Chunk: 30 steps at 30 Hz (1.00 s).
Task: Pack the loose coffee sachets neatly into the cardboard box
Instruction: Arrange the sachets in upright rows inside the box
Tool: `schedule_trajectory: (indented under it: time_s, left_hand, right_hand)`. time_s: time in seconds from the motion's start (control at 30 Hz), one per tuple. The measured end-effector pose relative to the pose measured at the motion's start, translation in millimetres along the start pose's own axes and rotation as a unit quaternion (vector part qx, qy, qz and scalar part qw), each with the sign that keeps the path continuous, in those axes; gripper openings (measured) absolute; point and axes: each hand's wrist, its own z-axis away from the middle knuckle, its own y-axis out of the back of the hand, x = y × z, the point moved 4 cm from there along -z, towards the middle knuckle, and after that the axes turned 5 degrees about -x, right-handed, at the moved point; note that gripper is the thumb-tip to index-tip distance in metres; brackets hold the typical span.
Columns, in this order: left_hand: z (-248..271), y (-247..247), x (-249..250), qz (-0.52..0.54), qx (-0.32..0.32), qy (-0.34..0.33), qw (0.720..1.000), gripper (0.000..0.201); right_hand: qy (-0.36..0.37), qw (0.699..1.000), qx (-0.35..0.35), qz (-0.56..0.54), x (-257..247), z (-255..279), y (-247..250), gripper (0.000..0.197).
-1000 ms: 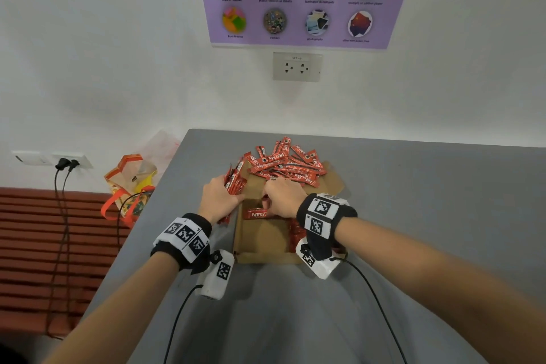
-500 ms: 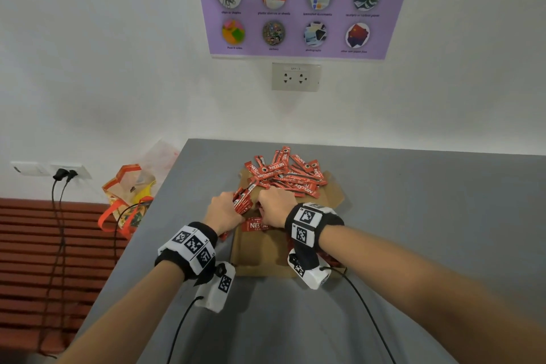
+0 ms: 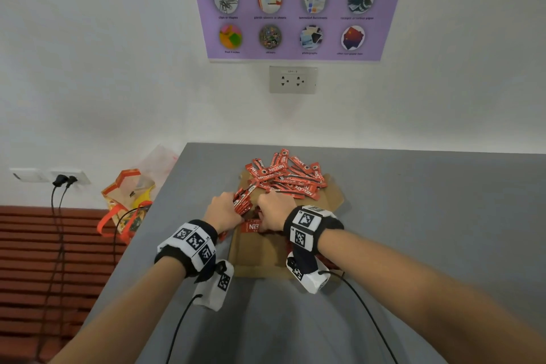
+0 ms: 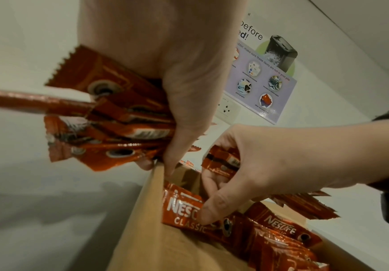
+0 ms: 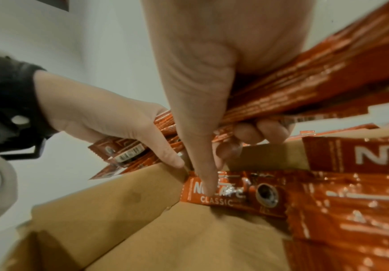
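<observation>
An open cardboard box [image 3: 260, 257] lies on the grey table, with red coffee sachets [image 4: 279, 236] lying along its right side. My left hand [image 3: 223, 210] grips a fanned bundle of sachets [image 4: 110, 117] just outside the box's far left corner. My right hand [image 3: 274, 211] is over the box's far end, its fingers curled round another bundle [image 5: 304, 82]. Its thumb [image 5: 203, 165] presses on a flat sachet [image 5: 226, 194] in the box. A loose pile of sachets [image 3: 286, 177] lies on the box's far flap.
The table's left edge [image 3: 147, 230] runs close to my left arm, and an orange bag [image 3: 127, 201] sits beyond it. A cable [image 3: 369, 313] trails from my right wrist over the table. The wall with a socket [image 3: 292, 80] stands behind the pile.
My hands have drawn slightly closer together at the box's far left corner, each still holding its bundle. The head view has tilted upward.
</observation>
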Motion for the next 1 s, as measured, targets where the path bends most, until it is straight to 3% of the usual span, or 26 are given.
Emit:
schedule_trajectory:
  time_s: [0.17, 0.27, 0.4, 0.5, 0.57, 0.7, 0.9, 1.0]
  left_hand:
    - [3.0, 0.6, -1.0, -0.014, -0.001, 0.006, 1.0, 0.036]
    - [6.7, 4.0, -3.0, -0.013, -0.001, 0.014, 1.0, 0.035]
    - [14.9, 13.3, -0.3, 0.014, 0.04, 0.007, 0.999, 0.024]
    - [22.5, 27.8, 9.3, 0.083, 0.093, -0.024, 0.992, 0.011]
    - [27.6, 34.1, 16.7, 0.158, 0.1, -0.047, 0.981, 0.015]
    - [31.9, 35.3, 23.2, 0.287, 0.133, -0.069, 0.946, 0.022]
    - [33.4, 31.8, 20.4, 0.382, 0.144, -0.058, 0.911, 0.028]
    - [34.4, 28.5, 12.6, 0.385, 0.123, -0.063, 0.912, 0.032]
  right_hand:
    - [-0.02, 0.998, 0.018, -0.06, 6.8, 2.9, 6.0, 0.01]
    - [-0.029, 0.993, 0.032, -0.106, 19.1, 9.6, 10.7, 0.019]
    - [-0.044, 0.989, 0.047, -0.135, 38.9, 25.5, 15.5, 0.015]
    - [-0.035, 0.97, 0.092, -0.224, 43.0, 36.1, 27.0, 0.017]
    - [-0.004, 0.949, 0.11, -0.295, 33.0, 43.0, 36.5, 0.025]
    - [0.057, 0.934, 0.079, -0.345, -2.1, 51.2, 36.9, 0.036]
    - [-0.012, 0.901, 0.139, -0.41, -11.0, 44.4, 25.2, 0.042]
    - [-0.02, 0.902, 0.146, -0.406, -11.2, 40.2, 22.6, 0.036]
